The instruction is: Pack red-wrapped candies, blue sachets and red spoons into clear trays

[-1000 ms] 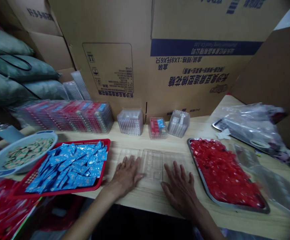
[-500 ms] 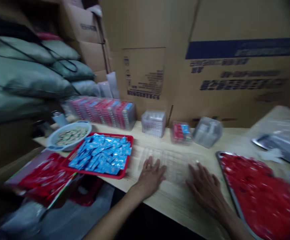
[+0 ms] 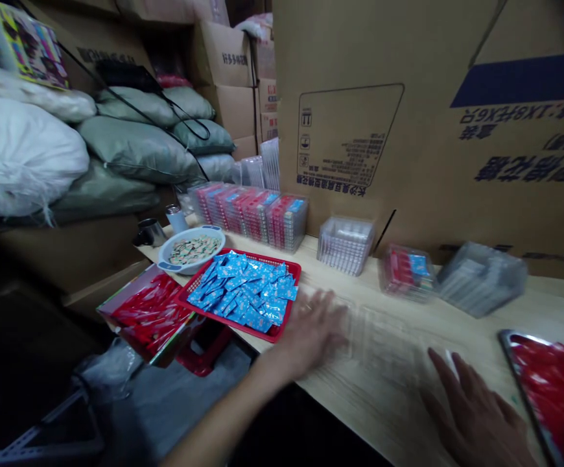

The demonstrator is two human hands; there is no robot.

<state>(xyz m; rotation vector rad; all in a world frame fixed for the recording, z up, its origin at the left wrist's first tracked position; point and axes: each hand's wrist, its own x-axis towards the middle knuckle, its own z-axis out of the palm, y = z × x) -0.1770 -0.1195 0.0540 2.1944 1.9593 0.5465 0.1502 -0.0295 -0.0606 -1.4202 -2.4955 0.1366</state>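
Clear plastic trays (image 3: pixel 384 331) lie in a row on the wooden table in front of me, their outlines faint. Motion blurs my left hand (image 3: pixel 314 331), which is over the left end of the row beside the red basket (image 3: pixel 286 327); its fingers are stretched out and I see nothing in them. Small blue packets (image 3: pixel 243 285) are heaped in that basket. At the right end of the trays is my right hand (image 3: pixel 481 408), palm down, fingers apart and holding nothing visible. Whether either hand touches the trays I cannot tell.
Behind stand stacked filled boxes (image 3: pixel 247 211), clear containers (image 3: pixel 345 243), a single filled box (image 3: pixel 408 272) and tilted clear containers (image 3: pixel 483 279). A metal tray of red packets (image 3: pixel 559 389) is at right. Left are a blue bowl (image 3: pixel 165 256) and a box of red packets (image 3: pixel 153 311).
The view has swung left, so the table's things appear further right. My left hand has moved toward the red basket. My right hand stays near the right end of the trays.
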